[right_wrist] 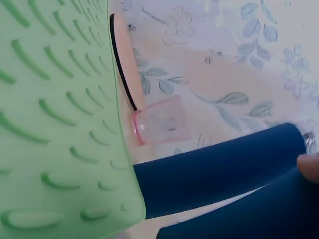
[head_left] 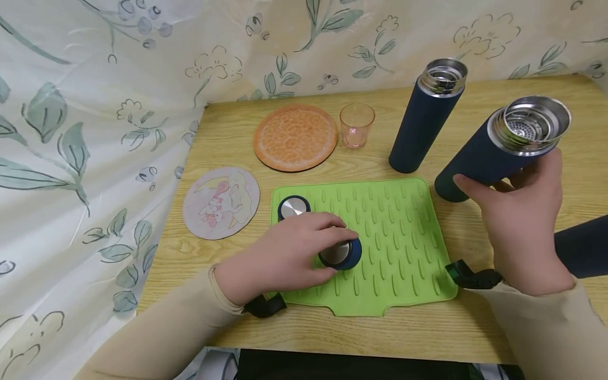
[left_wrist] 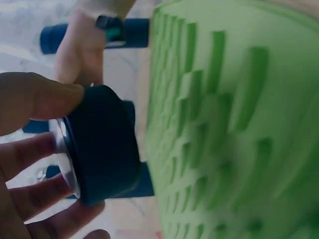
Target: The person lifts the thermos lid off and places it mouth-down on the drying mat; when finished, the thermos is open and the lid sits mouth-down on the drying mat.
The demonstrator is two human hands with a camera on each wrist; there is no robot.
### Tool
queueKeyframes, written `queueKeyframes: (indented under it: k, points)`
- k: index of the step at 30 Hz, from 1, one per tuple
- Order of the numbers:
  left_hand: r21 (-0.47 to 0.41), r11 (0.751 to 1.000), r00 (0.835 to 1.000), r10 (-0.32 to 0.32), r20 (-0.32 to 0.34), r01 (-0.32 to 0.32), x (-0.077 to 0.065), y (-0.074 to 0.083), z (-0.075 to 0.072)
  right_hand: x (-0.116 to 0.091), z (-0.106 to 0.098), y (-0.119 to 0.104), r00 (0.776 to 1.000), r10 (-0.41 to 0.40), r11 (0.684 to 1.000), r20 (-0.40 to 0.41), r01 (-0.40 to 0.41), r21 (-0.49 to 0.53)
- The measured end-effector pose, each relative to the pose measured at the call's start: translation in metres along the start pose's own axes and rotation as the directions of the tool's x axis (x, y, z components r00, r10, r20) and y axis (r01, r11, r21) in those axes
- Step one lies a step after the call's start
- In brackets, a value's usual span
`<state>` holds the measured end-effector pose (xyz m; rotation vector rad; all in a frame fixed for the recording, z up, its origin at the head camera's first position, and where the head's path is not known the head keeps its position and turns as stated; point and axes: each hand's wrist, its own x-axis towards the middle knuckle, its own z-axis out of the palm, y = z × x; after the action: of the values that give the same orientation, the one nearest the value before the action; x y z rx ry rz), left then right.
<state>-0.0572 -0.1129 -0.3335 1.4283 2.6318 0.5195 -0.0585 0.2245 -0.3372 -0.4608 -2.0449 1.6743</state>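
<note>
My left hand (head_left: 287, 250) grips a dark blue bottle lid (head_left: 353, 255) with a silver top, close over the green drying mat (head_left: 394, 285). In the left wrist view, thumb and fingers lie around the rim of this lid (left_wrist: 102, 149). A second silver-topped lid (head_left: 293, 206) sits on the mat's far left corner, partly behind the left hand. On the right, my right hand (head_left: 522, 227) holds a dark blue thermos bottle (head_left: 480, 153) by its side, its steel mouth uncovered and a strainer showing inside. Another lidless thermos (head_left: 423, 124) stands behind it.
A third dark blue bottle (head_left: 584, 245) shows at the right edge, partly behind the right wrist. At the back are an orange round mat (head_left: 295, 137) and a pink glass (head_left: 357, 125). A round printed coaster (head_left: 221, 203) lies left. Floral cloth (head_left: 142, 79) borders the table.
</note>
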Motion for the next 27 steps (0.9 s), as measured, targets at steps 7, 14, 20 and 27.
queueKeyframes:
  k: [7, 14, 20, 27]
  points:
    - [0.120, 0.992, 0.993, 0.014, 0.113, -0.028, 0.012, 0.004, 0.019, 0.019, -0.004, 0.016, 0.997, 0.072, 0.975, -0.041, -0.061, 0.212]
    - [0.165, 0.986, 0.988, 0.002, 0.156, -0.028, 0.017, 0.006, 0.024, 0.031, -0.005, 0.023, 0.988, 0.133, 0.976, -0.077, -0.118, 0.183]
    - [0.189, 0.982, 0.981, -0.010, 0.194, -0.027, 0.019, 0.008, 0.024, 0.035, -0.006, 0.027, 0.988, 0.128, 0.976, -0.087, -0.110, 0.188]
    - [0.183, 0.983, 0.970, -0.051, 0.236, 0.007, 0.021, 0.010, 0.024, 0.040, -0.006, 0.027, 0.983, 0.160, 0.976, -0.087, -0.145, 0.163]
